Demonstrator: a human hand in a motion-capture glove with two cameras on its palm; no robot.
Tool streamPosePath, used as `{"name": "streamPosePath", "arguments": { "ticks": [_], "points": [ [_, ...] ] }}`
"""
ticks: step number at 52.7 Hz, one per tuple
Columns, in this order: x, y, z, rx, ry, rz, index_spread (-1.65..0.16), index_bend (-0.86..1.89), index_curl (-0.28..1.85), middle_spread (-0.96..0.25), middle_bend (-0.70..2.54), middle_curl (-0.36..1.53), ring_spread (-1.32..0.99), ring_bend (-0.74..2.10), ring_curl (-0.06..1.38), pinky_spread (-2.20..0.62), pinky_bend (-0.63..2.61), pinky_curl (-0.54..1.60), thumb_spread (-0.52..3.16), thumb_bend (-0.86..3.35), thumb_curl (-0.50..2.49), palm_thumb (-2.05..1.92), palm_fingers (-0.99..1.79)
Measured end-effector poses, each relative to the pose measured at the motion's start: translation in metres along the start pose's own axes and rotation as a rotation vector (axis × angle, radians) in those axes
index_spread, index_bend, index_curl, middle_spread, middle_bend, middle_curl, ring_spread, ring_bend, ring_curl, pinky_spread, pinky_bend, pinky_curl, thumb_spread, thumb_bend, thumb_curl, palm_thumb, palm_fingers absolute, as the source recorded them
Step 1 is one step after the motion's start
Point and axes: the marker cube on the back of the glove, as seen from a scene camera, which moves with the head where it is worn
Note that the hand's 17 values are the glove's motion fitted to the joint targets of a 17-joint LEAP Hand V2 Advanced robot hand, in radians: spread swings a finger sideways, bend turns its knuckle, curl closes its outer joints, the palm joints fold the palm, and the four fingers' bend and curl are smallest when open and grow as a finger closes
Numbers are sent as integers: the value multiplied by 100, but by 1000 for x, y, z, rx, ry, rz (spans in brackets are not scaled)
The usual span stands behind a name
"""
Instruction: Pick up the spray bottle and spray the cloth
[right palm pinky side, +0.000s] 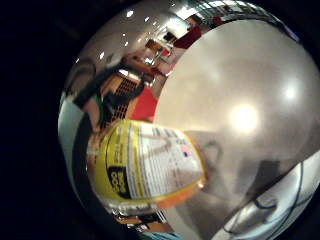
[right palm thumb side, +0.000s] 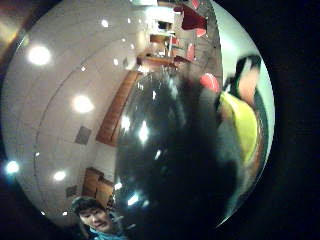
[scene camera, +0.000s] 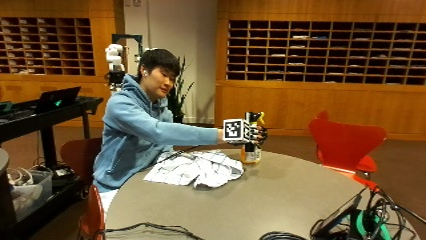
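Note:
In the outside view the spray bottle, orange with a yellow label and a black-and-yellow spray head, is upright with its base at or just above the round grey table. My gloved right hand grips its upper part. A white patterned cloth lies crumpled on the table to the left of the bottle, in front of the person. The little finger side palm view shows the bottle's label close up over the tabletop. The thumb side palm view is mostly filled by the dark spray head.
A red chair stands behind the table on the right. Cables and a dark device lie at the table's near right edge, and a cable runs along the near left edge. A black cart stands at the left.

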Motion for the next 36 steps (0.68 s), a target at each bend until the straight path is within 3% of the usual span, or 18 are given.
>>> {"name": "streamPosePath", "arguments": {
  "ticks": [4,36],
  "points": [
    [11,-24,2,190,145,-3,-23,14,45,-15,41,43,-16,51,41,-17,43,39,59,-5,73,83,107],
    [10,7,-44,212,76,-12,-24,10,26,-10,20,38,-11,42,37,0,43,37,89,-3,56,76,73]
  ]
}}
